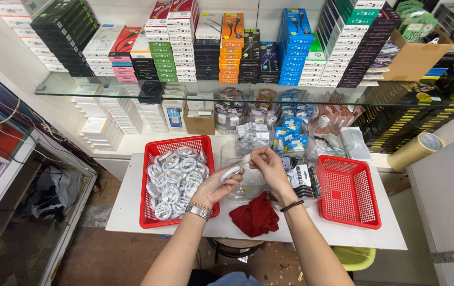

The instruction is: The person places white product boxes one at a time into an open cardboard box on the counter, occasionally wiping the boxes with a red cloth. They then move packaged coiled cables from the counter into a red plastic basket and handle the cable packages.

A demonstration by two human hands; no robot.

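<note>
I see my left hand (217, 186) pinching a coiled white cable (231, 172) while my right hand (267, 165) grips its end, red plastic basket (147, 214) at nine o'clock.

Bare table (131, 204) is left only along the near and left edges. The left is taken up by the full basket (153, 212), the right by the empty basket (349, 212), the middle by a red cloth (256, 217). The far side is blocked by packets (290, 135) and the shelf (105, 91).
</note>
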